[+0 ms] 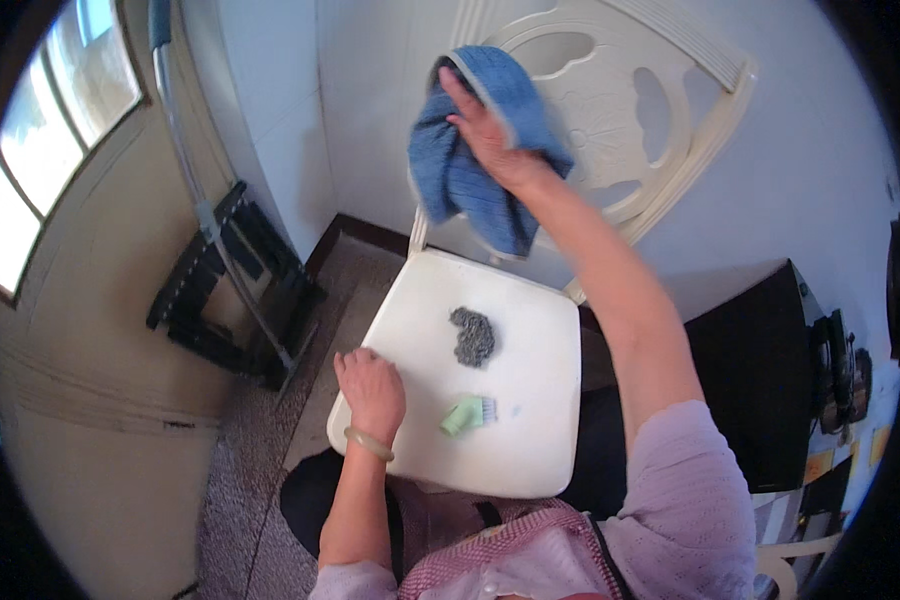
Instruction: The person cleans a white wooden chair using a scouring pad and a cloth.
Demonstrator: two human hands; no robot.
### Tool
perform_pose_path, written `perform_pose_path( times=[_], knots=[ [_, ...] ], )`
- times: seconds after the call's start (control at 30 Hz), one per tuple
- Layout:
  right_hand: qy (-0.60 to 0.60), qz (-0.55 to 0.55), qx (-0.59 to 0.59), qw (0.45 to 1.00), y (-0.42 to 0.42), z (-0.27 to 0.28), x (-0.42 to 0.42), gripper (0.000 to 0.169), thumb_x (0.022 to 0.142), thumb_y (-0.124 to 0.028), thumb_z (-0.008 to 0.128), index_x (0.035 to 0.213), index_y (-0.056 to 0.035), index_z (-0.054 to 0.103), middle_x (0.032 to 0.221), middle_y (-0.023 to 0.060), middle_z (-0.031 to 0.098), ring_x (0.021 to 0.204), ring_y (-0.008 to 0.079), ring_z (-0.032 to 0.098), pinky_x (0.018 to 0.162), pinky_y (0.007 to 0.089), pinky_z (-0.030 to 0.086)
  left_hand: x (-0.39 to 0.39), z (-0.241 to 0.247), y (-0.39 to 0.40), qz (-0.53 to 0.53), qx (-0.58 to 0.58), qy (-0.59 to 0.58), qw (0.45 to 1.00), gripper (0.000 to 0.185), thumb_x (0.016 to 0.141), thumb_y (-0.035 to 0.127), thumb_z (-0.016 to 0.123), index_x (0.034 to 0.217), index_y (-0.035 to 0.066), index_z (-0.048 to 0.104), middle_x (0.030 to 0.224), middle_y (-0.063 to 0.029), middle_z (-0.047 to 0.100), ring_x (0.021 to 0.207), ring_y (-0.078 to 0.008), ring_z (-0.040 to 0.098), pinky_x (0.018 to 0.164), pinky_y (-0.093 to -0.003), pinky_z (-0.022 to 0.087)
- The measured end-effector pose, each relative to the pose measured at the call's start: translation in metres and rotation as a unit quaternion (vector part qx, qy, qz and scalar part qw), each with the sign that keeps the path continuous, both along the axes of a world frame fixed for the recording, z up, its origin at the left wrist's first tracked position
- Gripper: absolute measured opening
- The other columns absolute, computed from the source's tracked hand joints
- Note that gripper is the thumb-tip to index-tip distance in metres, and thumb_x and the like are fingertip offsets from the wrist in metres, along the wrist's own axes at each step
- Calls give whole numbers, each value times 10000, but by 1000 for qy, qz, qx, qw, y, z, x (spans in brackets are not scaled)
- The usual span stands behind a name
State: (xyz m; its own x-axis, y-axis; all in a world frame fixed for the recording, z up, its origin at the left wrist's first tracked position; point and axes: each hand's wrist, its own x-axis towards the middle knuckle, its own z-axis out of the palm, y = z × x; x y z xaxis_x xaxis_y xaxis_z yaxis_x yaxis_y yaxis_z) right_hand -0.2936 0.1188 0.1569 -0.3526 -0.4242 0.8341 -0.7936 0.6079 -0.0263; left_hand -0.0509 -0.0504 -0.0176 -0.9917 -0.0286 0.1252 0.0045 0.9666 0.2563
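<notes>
A blue cloth (465, 180) with a pale hem hangs against the carved backrest of a white chair (525, 457). My right hand (487, 139) is on the cloth, fingers extended, part of the cloth folded around the hand; whether it grips is unclear. My left hand (373, 386) rests on the left edge of the seat, fingers curled at the rim, a pale bangle on the wrist. On the seat lie a grey metal scouring pad (474, 339) and, nearer to me, a small light-green brush (465, 416) with pale bristles.
A long-handled metal pole (176, 135) leans at the left beside a black plastic rack-like object (195, 285) on the floor. Walls meet in a corner behind the chair. A black cabinet-like box (750, 375) stands at the right, with dark pans or lids (840, 367) beyond it.
</notes>
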Motion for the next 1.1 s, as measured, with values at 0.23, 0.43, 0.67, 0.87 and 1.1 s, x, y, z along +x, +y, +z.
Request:
perform_pose_path(
  times=[0.23, 0.43, 0.67, 0.87, 1.1],
  knots=[
    [-194, -81, 34, 977, 40, -55, -4, 332, 910, -275, 481, 1200, -115, 506, 1248, 158, 499, 1171, 354, 449, 1009, 407, 357, 5, -4, -7, -15, -33, 43, 998, 213, 781, 178, 595, 895, 0, 621, 907, -147, 578, 908, -306, 549, 972, -467, 346],
    [-160, -131, 162, 965, 123, -139, 36, 383, 917, -241, 476, 1256, -66, 496, 1317, 172, 470, 1220, 340, 428, 1045, 390, 323, -3, 4, 9, 18, 32, 110, 993, 461, 771, 298, 671, 1103, -6, 571, 1067, -152, 587, 1023, -316, 530, 1004, -493, 311],
    [-312, -153, -91, 933, 124, -125, 134, 382, 946, -236, 442, 1256, -13, 452, 1062, 235, 602, 1013, 409, 554, 901, 448, 417, -9, 2, 70, -200, 149, 118, 961, 607, 687, 227, 735, 1201, 40, 472, 1283, -196, 443, 1103, -342, 487, 945, -438, 382],
    [-429, -152, 67, 888, 150, -205, 168, 594, 901, -304, 511, 1408, -92, 285, 1441, 187, 300, 1326, 337, 295, 1063, 391, 298, -27, -14, 71, -169, 168, 102, 966, 355, 658, -9, 639, 976, 33, 488, 974, -165, 510, 895, -347, 537, 783, -418, 468],
    [-428, -140, 36, 892, 121, -224, 166, 568, 895, -339, 499, 1406, -184, 307, 1475, 129, 252, 1356, 308, 243, 1055, 415, 325, -12, -9, 38, -95, 298, 34, 949, 294, 684, -2, 597, 950, 24, 475, 939, -187, 507, 817, -368, 555, 727, -432, 481]
  ],
)
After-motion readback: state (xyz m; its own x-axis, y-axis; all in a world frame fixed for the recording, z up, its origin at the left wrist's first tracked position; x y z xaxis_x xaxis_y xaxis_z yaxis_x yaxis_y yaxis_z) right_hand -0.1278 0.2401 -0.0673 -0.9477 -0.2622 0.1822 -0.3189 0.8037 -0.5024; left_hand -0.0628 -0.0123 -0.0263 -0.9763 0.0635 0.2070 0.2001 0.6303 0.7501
